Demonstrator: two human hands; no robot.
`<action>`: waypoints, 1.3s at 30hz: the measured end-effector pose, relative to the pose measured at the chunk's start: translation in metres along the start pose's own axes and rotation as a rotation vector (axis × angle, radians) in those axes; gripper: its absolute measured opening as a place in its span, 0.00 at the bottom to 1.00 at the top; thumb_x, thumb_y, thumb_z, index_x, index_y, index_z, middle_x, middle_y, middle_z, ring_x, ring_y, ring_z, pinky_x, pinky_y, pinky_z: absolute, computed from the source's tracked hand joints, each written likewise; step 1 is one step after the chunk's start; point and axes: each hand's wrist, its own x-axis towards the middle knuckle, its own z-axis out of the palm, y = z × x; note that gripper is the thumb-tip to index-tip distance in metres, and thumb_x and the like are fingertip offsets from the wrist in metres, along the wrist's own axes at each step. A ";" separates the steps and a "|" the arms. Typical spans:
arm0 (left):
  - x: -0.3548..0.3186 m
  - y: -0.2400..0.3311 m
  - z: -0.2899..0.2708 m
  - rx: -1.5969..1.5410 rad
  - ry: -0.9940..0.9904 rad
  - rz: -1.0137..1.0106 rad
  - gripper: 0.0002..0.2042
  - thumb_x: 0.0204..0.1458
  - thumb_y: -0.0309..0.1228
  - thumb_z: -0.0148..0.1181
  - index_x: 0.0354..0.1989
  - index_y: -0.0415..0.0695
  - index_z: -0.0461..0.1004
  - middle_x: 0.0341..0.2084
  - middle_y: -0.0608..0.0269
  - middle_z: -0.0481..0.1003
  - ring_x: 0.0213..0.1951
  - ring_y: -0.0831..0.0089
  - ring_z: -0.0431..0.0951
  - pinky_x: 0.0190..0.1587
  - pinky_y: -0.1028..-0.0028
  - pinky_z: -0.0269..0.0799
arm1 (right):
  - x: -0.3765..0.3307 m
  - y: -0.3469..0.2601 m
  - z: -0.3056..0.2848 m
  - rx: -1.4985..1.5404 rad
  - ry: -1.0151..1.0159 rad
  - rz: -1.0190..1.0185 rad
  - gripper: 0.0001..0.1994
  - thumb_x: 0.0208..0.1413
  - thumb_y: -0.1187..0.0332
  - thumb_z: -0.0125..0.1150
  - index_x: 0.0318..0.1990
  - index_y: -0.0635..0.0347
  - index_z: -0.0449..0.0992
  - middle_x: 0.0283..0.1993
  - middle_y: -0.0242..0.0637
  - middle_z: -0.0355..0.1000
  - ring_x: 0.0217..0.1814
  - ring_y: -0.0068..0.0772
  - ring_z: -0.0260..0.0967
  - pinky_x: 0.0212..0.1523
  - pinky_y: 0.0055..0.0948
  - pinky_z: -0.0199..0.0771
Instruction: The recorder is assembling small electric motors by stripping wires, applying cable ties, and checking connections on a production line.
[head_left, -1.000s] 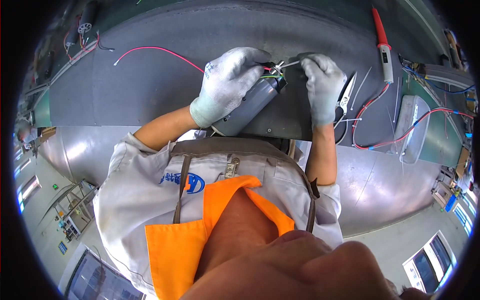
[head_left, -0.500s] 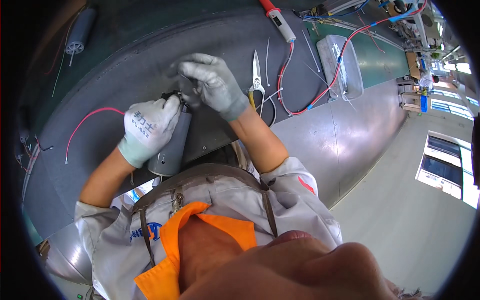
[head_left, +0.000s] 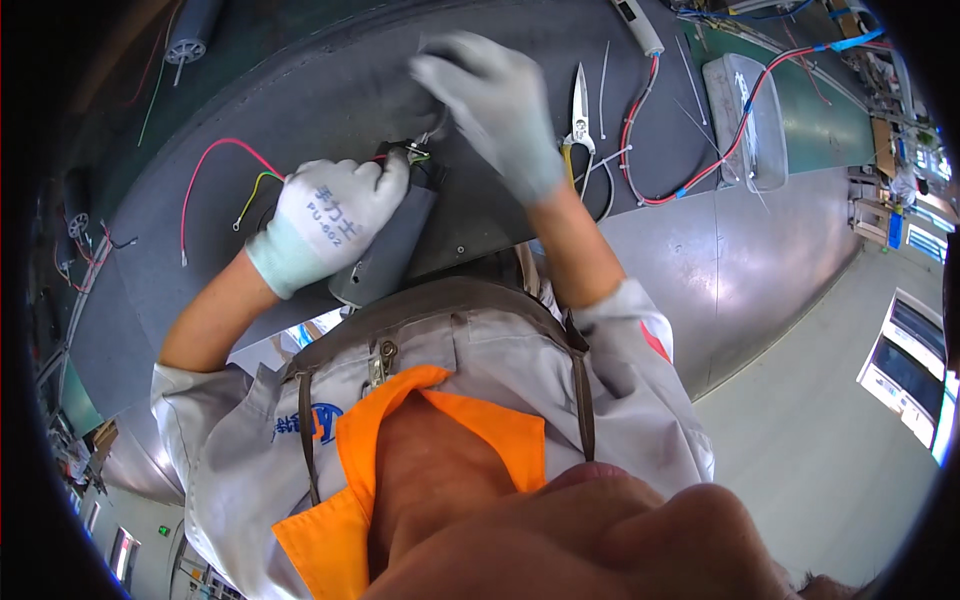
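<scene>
A grey cylindrical motor (head_left: pixel 398 245) lies tilted on the dark bench mat close to my body. My left hand (head_left: pixel 335 215), in a white glove, is closed at its far end, around wires and beside a small black part (head_left: pixel 408 150). From under this hand a red wire (head_left: pixel 205 155) and a yellow-green wire (head_left: pixel 257 186) come out to the left, both with lugs. My right hand (head_left: pixel 500 110), gloved too, is raised beyond the motor's end and blurred by motion. A thin dark strand (head_left: pixel 437 122) runs between its fingertips and the motor's end; whether the fingers grip it is unclear.
Yellow-handled scissors (head_left: pixel 580 125) lie right of my right hand, among white cable ties (head_left: pixel 604 90). Farther right are a grey handheld tool (head_left: pixel 640 27) on a red-and-white cable and a clear plastic bin (head_left: pixel 775 165). Another motor (head_left: pixel 190 35) lies at the far left.
My right hand has swept up and away from the motor's end. My left hand stays on the wires there. The yellow-green wire has come into sight, and the whole view has shifted.
</scene>
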 end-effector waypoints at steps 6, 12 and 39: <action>0.013 -0.010 -0.014 -0.142 -0.026 -0.167 0.19 0.53 0.41 0.64 0.49 0.45 0.74 0.34 0.57 0.74 0.38 0.59 0.76 0.37 0.62 0.72 | -0.127 -0.029 -0.067 -1.205 -0.166 0.546 0.21 0.55 0.64 0.64 0.55 0.58 0.71 0.45 0.48 0.72 0.44 0.50 0.72 0.38 0.47 0.76; 0.043 -0.033 0.020 -0.477 0.216 0.121 0.12 0.55 0.35 0.64 0.41 0.39 0.79 0.42 0.57 0.76 0.46 0.58 0.76 0.48 0.65 0.73 | -0.171 -0.030 -0.073 -1.118 -0.274 0.420 0.28 0.54 0.75 0.59 0.65 0.61 0.65 0.53 0.52 0.70 0.49 0.55 0.70 0.51 0.47 0.73; 0.033 -0.058 0.043 -2.253 0.195 -0.618 0.13 0.66 0.36 0.55 0.47 0.41 0.79 0.36 0.66 0.80 0.38 0.74 0.80 0.39 0.73 0.76 | -0.049 -0.042 -0.078 -0.562 -0.853 0.168 0.38 0.50 0.52 0.74 0.65 0.59 0.66 0.44 0.55 0.76 0.48 0.61 0.74 0.47 0.47 0.75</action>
